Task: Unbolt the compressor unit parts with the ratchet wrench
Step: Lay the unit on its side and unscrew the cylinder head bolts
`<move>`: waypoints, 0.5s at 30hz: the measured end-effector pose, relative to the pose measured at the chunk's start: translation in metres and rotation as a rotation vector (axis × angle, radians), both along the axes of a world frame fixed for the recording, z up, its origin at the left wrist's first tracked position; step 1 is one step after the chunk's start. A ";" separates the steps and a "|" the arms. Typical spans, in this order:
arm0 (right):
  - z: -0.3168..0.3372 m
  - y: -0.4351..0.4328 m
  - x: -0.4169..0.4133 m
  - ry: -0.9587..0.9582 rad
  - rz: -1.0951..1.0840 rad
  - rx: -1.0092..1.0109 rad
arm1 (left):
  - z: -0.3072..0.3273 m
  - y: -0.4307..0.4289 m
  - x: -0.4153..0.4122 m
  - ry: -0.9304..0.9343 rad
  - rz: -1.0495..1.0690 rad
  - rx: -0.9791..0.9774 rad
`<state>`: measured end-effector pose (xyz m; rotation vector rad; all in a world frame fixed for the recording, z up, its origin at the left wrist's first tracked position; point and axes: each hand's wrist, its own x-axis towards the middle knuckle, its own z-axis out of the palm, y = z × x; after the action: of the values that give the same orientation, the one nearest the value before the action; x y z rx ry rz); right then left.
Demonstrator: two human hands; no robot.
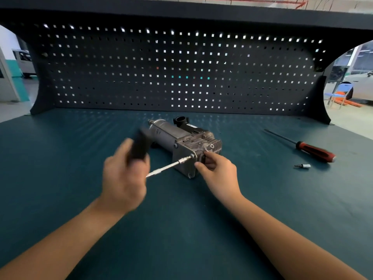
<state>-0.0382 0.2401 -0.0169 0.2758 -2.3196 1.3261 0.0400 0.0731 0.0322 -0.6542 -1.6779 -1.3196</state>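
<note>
A grey metal compressor unit (177, 136) lies on its side in the middle of the green bench mat (60, 158). My left hand (123, 178) grips the black handle of the ratchet wrench (139, 145); hand and handle are blurred. The wrench's silver extension bar (169, 167) runs from my left hand to a bolt on the compressor's near end plate. My right hand (218, 170) holds the finned right end of the compressor, thumb and fingers pinching its edge.
A red and black screwdriver (310, 149) lies on the mat to the right, with a small loose socket bit (302, 166) in front of it. A dark pegboard (181, 73) stands along the back of the bench.
</note>
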 end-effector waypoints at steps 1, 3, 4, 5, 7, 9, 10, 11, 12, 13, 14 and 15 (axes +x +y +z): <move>0.000 0.000 0.000 0.001 -0.001 -0.002 | -0.003 -0.001 0.002 0.174 0.043 -0.326; 0.000 0.000 -0.001 -0.004 -0.002 -0.010 | -0.010 -0.001 0.003 0.412 0.033 -0.817; 0.000 0.000 -0.001 -0.009 -0.002 -0.018 | -0.012 0.001 0.004 0.463 0.039 -0.943; 0.000 0.000 -0.001 -0.015 -0.002 -0.025 | -0.014 0.003 0.005 0.488 0.049 -0.991; -0.001 0.000 -0.001 -0.027 -0.006 -0.037 | -0.024 0.003 0.005 0.467 0.034 -0.918; -0.001 0.000 0.000 -0.034 -0.010 -0.047 | -0.032 0.004 0.005 0.347 -0.017 -0.642; -0.002 0.000 -0.001 -0.034 -0.010 -0.054 | -0.031 0.007 0.006 0.222 -0.043 -0.424; -0.002 0.000 -0.001 -0.034 -0.010 -0.061 | -0.025 0.011 0.008 0.064 -0.081 -0.150; -0.002 -0.001 -0.001 -0.034 -0.008 -0.067 | -0.019 0.014 0.008 -0.093 -0.113 0.128; -0.002 -0.001 0.000 -0.035 -0.006 -0.071 | -0.014 0.014 0.006 -0.222 -0.126 0.380; -0.002 -0.001 0.000 -0.035 -0.004 -0.073 | -0.009 0.011 0.002 -0.334 -0.109 0.589; -0.003 -0.001 0.000 -0.034 -0.003 -0.072 | -0.005 0.006 -0.002 -0.434 -0.104 0.762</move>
<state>-0.0383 0.2392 -0.0196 0.2282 -2.2929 1.4199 0.0375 0.0788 0.0271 0.0045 -1.2937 -2.1143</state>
